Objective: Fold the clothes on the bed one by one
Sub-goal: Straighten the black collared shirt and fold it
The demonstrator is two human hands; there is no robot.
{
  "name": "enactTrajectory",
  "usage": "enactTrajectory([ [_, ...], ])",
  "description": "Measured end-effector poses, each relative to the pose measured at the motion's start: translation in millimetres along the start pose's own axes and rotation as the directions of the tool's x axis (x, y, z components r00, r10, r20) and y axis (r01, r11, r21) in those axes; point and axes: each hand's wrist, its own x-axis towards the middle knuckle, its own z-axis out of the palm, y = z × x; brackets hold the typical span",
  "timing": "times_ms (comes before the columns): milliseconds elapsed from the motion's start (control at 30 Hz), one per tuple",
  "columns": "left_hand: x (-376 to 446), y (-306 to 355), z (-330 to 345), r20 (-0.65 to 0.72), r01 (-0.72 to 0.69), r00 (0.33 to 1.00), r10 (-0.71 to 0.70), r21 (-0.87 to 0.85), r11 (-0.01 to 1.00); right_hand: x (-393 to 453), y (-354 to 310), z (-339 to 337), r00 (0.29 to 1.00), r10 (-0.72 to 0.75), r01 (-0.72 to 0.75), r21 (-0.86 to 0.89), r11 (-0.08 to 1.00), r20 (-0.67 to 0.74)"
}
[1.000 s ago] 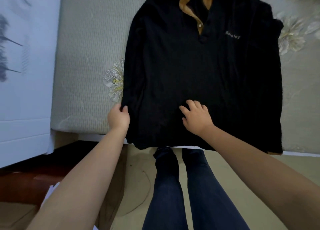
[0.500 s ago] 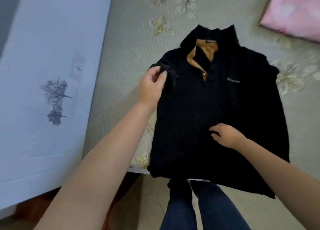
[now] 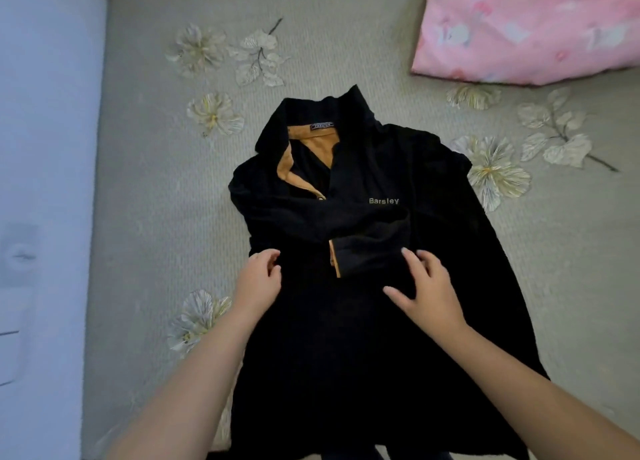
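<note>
A black long-sleeved polo shirt (image 3: pixel 363 338) with an orange collar lining and a "Barsley" logo lies front up on the bed. Its left sleeve (image 3: pixel 367 241) is folded across the chest, the orange-edged cuff lying near the middle. My left hand (image 3: pixel 258 279) is at the shirt's folded left edge, fingers curled at the fabric; whether it pinches the cloth is unclear. My right hand (image 3: pixel 424 286) lies flat with spread fingers on the shirt just below the folded cuff. The shirt's right sleeve lies along its right side.
The bed (image 3: pixel 156 182) has a grey-green cover with pale flower prints. A pink pillow (image 3: pixel 530 27) lies at the back right. A light blue-white panel (image 3: pixel 45 182) runs along the bed's left side.
My left hand has brought the left sleeve across the chest and laid it down, then dropped to the shirt's left edge. My right hand moved up to the cuff. The view tilted further over the bed.
</note>
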Motion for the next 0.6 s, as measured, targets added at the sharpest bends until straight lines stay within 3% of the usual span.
enactTrajectory([
  [67,14,-7,-5,-0.009,-0.017,1.000,0.018,0.063,0.998,20,-18,11,0.984,-0.174,0.162,-0.239,0.957,-0.029],
  [167,41,-3,-11,-0.033,-0.069,0.997,0.074,0.154,0.986,47,-38,23,0.959,-0.211,0.275,-0.445,0.852,0.189],
  [300,81,12,-18,-0.152,-0.170,0.964,0.220,0.288,0.942,78,-31,13,0.798,-0.428,0.590,-0.407,0.697,0.423],
  [333,91,13,-20,-0.162,-0.175,0.957,0.242,0.346,0.922,80,-27,0,0.766,-0.485,0.635,-0.375,0.676,0.422],
  [400,107,14,-22,-0.105,-0.167,0.964,0.243,0.474,0.865,78,-6,-31,0.799,-0.505,0.602,-0.421,0.679,0.327],
  [467,119,15,-22,-0.044,-0.153,0.975,0.217,0.570,0.807,72,22,-64,0.852,-0.276,0.483,-0.463,0.743,0.446],
  [533,125,16,-23,-0.029,-0.166,0.974,0.222,0.574,0.802,65,50,-81,0.852,-0.009,0.311,-0.492,0.813,0.523],
  [567,127,15,-22,-0.012,-0.210,0.965,0.260,0.553,0.806,65,55,-87,0.846,0.074,0.202,-0.446,0.872,0.528],
  [600,129,15,-22,0.013,-0.263,0.954,0.298,0.509,0.820,67,58,-86,0.887,0.058,0.131,-0.369,0.920,0.459],
])
